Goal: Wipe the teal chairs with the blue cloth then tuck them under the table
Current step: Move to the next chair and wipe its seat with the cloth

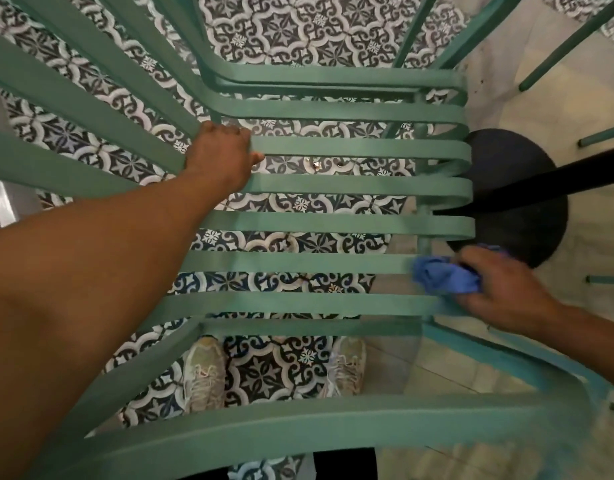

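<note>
- Nearest the camera, a curved teal bar crosses the bottom of the view; it belongs to the teal chair (333, 223), seen from directly above.
- Below that bar, two pale sneakers (204, 372) stand on the patterned floor tiles (291, 32), visible through the gaps between slats.
- The right hand (506, 289) grips the bunched blue cloth (444, 278) with curled fingers, pressing it against the right ends of two seat slats; the cloth and hand are motion-blurred, so individual fingers are hard to make out.
- The left hand (222, 157), at the end of a forearm filling the lower left, is curled over a seat slat near the chair's left side; its fingertips are hidden under the slat.
- Just beyond the seat's right edge lies a round black table base (499, 216) with a black post rising out of frame; the tabletop is cut off.
- Farther right, teal legs of another chair (572, 39) are partly cut off at the frame edge.
</note>
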Action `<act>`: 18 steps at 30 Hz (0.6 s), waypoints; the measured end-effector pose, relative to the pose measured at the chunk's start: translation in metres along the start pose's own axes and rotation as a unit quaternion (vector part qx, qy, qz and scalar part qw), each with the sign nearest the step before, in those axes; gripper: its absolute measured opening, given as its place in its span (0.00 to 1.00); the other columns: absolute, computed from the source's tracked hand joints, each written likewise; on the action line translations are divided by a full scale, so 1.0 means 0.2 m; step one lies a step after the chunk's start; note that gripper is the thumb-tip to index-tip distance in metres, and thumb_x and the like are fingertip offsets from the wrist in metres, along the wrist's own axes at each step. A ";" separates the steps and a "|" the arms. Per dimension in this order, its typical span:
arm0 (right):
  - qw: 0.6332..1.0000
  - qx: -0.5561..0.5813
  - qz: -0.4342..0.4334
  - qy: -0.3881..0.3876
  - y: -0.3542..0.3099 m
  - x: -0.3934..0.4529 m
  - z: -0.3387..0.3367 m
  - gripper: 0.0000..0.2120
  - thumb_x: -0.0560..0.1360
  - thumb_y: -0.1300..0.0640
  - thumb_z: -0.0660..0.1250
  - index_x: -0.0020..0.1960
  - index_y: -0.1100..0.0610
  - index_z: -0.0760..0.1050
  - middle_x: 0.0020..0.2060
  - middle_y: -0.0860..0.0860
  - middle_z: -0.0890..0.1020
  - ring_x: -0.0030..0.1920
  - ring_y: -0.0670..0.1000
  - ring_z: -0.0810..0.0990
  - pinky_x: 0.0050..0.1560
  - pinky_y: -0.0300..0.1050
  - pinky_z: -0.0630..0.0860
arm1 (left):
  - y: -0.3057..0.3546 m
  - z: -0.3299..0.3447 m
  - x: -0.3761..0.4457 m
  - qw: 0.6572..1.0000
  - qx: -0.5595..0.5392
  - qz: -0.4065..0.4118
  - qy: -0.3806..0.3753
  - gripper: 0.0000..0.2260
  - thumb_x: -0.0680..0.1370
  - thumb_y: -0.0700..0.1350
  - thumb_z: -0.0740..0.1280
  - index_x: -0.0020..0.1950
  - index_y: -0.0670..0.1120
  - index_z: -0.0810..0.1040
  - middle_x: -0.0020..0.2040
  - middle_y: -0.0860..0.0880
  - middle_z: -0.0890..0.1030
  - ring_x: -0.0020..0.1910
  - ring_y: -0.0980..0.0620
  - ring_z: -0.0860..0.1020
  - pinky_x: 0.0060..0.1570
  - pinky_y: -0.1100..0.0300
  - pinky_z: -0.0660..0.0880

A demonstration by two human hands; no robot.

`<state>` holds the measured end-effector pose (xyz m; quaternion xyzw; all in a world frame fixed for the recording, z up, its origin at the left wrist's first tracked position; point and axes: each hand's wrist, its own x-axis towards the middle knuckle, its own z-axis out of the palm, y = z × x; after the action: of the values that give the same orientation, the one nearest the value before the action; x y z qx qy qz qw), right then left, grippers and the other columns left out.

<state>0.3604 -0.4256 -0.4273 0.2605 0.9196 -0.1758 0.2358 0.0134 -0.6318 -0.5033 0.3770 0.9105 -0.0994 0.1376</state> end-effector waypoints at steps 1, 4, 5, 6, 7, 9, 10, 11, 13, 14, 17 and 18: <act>0.999 0.000 -0.035 0.022 -0.18 0.07 0.10 0.11 0.66 0.47 0.63 0.45 0.51 0.71 0.39 0.49 0.76 0.42 0.56 0.77 0.43 0.51 0.74 | 0.00 0.00 0.00 1.000 -0.002 0.002 -0.004 0.24 0.83 0.57 0.55 0.68 0.39 0.71 0.63 0.35 0.76 0.63 0.38 0.73 0.66 0.49 0.64; 0.990 0.030 -0.141 -0.005 -0.88 0.33 0.30 0.10 0.72 0.57 0.66 0.51 0.53 0.69 0.45 0.50 0.74 0.47 0.53 0.75 0.50 0.51 0.75 | 0.00 -0.03 0.00 1.000 -0.004 -0.003 -0.021 0.24 0.83 0.57 0.55 0.68 0.40 0.71 0.62 0.36 0.77 0.62 0.39 0.73 0.64 0.51 0.64; 0.982 0.051 -0.179 -0.032 -1.11 0.39 0.35 0.11 0.71 0.55 0.66 0.52 0.54 0.70 0.49 0.53 0.75 0.51 0.55 0.75 0.51 0.50 0.73 | 0.00 -0.03 0.00 1.000 -0.005 -0.002 -0.019 0.23 0.83 0.57 0.55 0.68 0.40 0.71 0.62 0.36 0.77 0.62 0.39 0.73 0.64 0.51 0.64; 0.976 0.061 -0.201 -0.056 -1.28 0.45 0.39 0.11 0.70 0.52 0.64 0.51 0.55 0.72 0.52 0.56 0.76 0.55 0.57 0.74 0.55 0.52 0.72 | 0.00 -0.02 0.00 1.000 -0.008 0.001 -0.019 0.24 0.83 0.57 0.55 0.69 0.40 0.71 0.62 0.36 0.77 0.62 0.39 0.73 0.65 0.51 0.63; 0.972 0.064 -0.215 -0.067 -1.40 0.48 0.40 0.13 0.69 0.50 0.62 0.50 0.55 0.73 0.54 0.57 0.76 0.57 0.59 0.74 0.57 0.54 0.72 | 0.00 -0.02 0.01 1.000 -0.011 0.004 -0.016 0.24 0.83 0.57 0.55 0.69 0.40 0.71 0.62 0.36 0.77 0.62 0.39 0.73 0.65 0.51 0.63; 0.960 0.039 -0.277 -0.029 -1.40 0.47 0.42 0.20 0.70 0.49 0.63 0.59 0.56 0.72 0.56 0.58 0.75 0.57 0.60 0.72 0.56 0.57 0.73 | -0.01 -0.02 0.02 1.000 -0.012 0.002 -0.016 0.24 0.82 0.57 0.56 0.68 0.40 0.72 0.62 0.35 0.77 0.62 0.38 0.74 0.66 0.50 0.63; 0.949 -0.002 -0.315 -0.009 -1.31 0.44 0.40 0.22 0.72 0.50 0.64 0.64 0.55 0.69 0.57 0.58 0.74 0.57 0.59 0.71 0.53 0.56 0.74 | -0.02 -0.01 0.02 1.000 -0.011 0.001 -0.021 0.24 0.82 0.57 0.56 0.67 0.40 0.72 0.61 0.35 0.77 0.62 0.38 0.74 0.65 0.49 0.63; 0.943 -0.038 -0.332 -0.007 -1.15 0.40 0.37 0.23 0.74 0.52 0.64 0.67 0.55 0.66 0.57 0.57 0.73 0.56 0.57 0.70 0.50 0.54 0.74 | -0.02 -0.01 0.01 1.000 -0.007 0.000 -0.021 0.23 0.82 0.57 0.56 0.66 0.40 0.73 0.61 0.35 0.77 0.61 0.38 0.74 0.65 0.49 0.64; 0.965 -0.050 -0.255 0.039 -0.76 0.35 0.29 0.21 0.75 0.55 0.64 0.66 0.54 0.65 0.56 0.55 0.71 0.52 0.52 0.69 0.51 0.50 0.74 | -0.01 -0.02 0.01 1.000 -0.012 0.001 -0.015 0.23 0.82 0.57 0.56 0.64 0.40 0.73 0.61 0.35 0.77 0.61 0.38 0.74 0.64 0.50 0.64; 0.985 -0.027 -0.153 0.072 -0.57 0.33 0.20 0.20 0.74 0.56 0.65 0.65 0.55 0.66 0.55 0.56 0.71 0.51 0.52 0.68 0.53 0.51 0.74 | -0.01 -0.02 0.01 1.000 -0.021 0.001 -0.013 0.22 0.82 0.57 0.57 0.64 0.40 0.73 0.61 0.36 0.77 0.61 0.38 0.74 0.64 0.50 0.65; 0.970 0.063 0.128 0.195 -0.22 0.34 0.08 0.21 0.72 0.53 0.62 0.61 0.63 0.67 0.56 0.64 0.71 0.54 0.63 0.73 0.52 0.56 0.71 | -0.02 0.00 0.01 1.000 -0.027 -0.001 -0.012 0.22 0.82 0.58 0.57 0.63 0.41 0.73 0.61 0.37 0.77 0.61 0.39 0.74 0.65 0.49 0.64; 0.966 0.059 0.140 0.209 -0.26 0.37 0.11 0.22 0.71 0.55 0.63 0.62 0.64 0.67 0.57 0.65 0.71 0.54 0.65 0.72 0.53 0.58 0.70 | -0.02 0.01 0.01 1.000 -0.028 0.004 -0.010 0.22 0.82 0.58 0.57 0.63 0.41 0.73 0.61 0.37 0.77 0.61 0.39 0.74 0.66 0.48 0.63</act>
<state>0.2841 -0.4478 -0.4746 0.4313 0.8907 -0.1369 0.0447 0.0096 -0.6331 -0.5047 0.3758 0.9099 -0.0766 0.1578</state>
